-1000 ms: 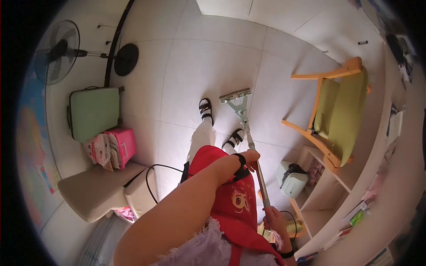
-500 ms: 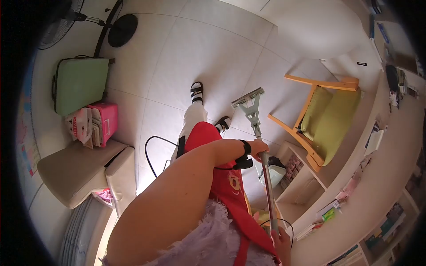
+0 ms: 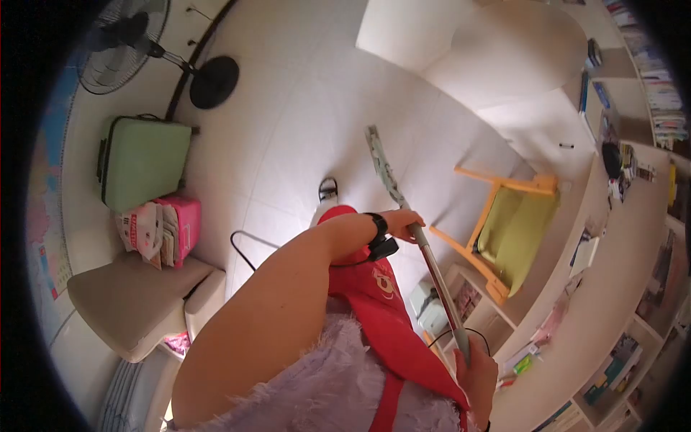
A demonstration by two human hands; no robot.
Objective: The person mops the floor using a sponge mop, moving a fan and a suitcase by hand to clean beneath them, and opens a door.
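A sponge mop is in both of my hands, its metal pole (image 3: 440,282) slanting from lower right up to a pale green head (image 3: 380,160) over the tiled floor. My left hand (image 3: 402,223), with a black band at the wrist, is closed round the pole's upper part in the view, nearer the mop head. Lower down, my right hand (image 3: 476,378) wraps round the grey grip at the pole's end. The mop head appears narrow, almost edge-on; whether it touches the floor I cannot tell. A red apron (image 3: 367,288) hangs between my arms.
On the right lies a wooden chair with green cushions (image 3: 520,234), close to the pole. Bookshelves (image 3: 604,302) line that side. A green suitcase (image 3: 147,160), a pink box (image 3: 186,229), a beige seat (image 3: 129,299) and a standing fan (image 3: 214,82) are on the left.
The mop head has swung left and turned from broadside to nearly edge-on. Both hands keep their hold on the pole. The view has shifted, and only one sandalled foot now shows.
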